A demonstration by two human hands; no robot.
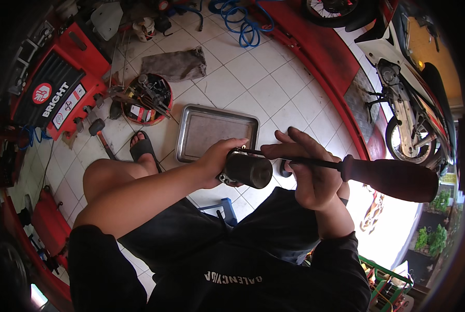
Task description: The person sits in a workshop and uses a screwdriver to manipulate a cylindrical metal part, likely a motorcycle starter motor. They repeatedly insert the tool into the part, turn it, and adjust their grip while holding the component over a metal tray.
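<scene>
My left hand [215, 162] is wrapped round a dark metal cylinder that looks like a small starter motor [249, 170], its rounded end facing right. Small bright metal fittings show at the end nearest my palm. In my right hand [311, 174] is a long screwdriver [391, 178] with a thick dark handle. Its shaft runs leftward between my thumb and partly outstretched fingers, and the tip meets the upper edge of the motor by my left fingers. The handle sticks out to the right beyond my hand. Exactly what the tip touches is too small to tell.
A shallow metal tray [219, 112] lies on the tiled floor beyond my hands. Further left stand a tub of tools [157, 104], a hammer [101, 136] and a red machine [55, 86]. A grey cloth [174, 65] and blue hose [248, 26] lie beyond. On the right is a motorcycle [406, 88].
</scene>
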